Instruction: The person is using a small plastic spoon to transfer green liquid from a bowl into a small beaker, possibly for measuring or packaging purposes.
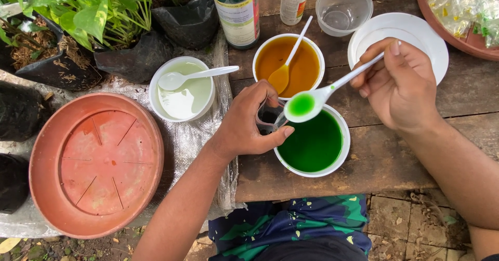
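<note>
My right hand (400,84) holds a white plastic spoon (332,89) by its handle; the spoon's bowl carries green liquid and hovers over the near rim of a white bowl of green liquid (314,144). My left hand (247,123) grips a small clear cup (267,116) just left of that bowl, right under the spoon's tip. Behind them stands a white bowl of orange liquid (304,66) with a white spoon resting in it. To the left, a white bowl of pale green liquid (182,89) holds another white spoon.
A terracotta saucer (96,165) lies at the left. Potted plants in black bags (78,27) line the back left. A dark bottle (236,11), a small white bottle (293,1), a clear empty cup (343,9) and an empty white bowl (416,35) stand on the wooden table (468,89).
</note>
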